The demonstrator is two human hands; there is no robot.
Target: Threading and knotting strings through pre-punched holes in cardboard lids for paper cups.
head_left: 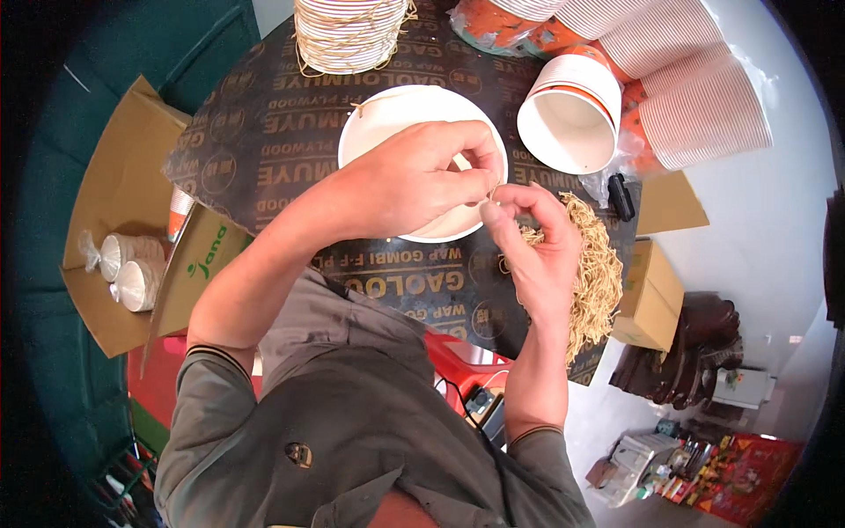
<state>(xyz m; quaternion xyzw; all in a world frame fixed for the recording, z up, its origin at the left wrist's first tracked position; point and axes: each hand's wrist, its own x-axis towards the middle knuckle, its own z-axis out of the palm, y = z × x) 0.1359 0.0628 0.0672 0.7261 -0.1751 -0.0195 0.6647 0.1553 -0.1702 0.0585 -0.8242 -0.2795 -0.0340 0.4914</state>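
A wide white paper tub (370, 128) sits on the table in front of me, partly covered by my left hand (422, 176). Its thumb and forefinger are pinched together over the tub's right side. My right hand (541, 242) meets it there, also pinching. Between the fingertips shows a bit of thin tan strand (493, 190), mostly hidden. Another tan strand (374, 99) lies over the tub's far left rim. Beside and beneath my right hand spreads a heap of tan strands (594, 273). At the far edge, a stack of white tubs (352, 40) has similar strands looped round it.
Nested white and orange paper tubs (568, 123) lie tipped at the far right, with more bagged stacks (704, 110) behind. A black object (621, 198) rests near the right edge of the dark plywood table (264, 150). An open carton (114, 202) stands at left.
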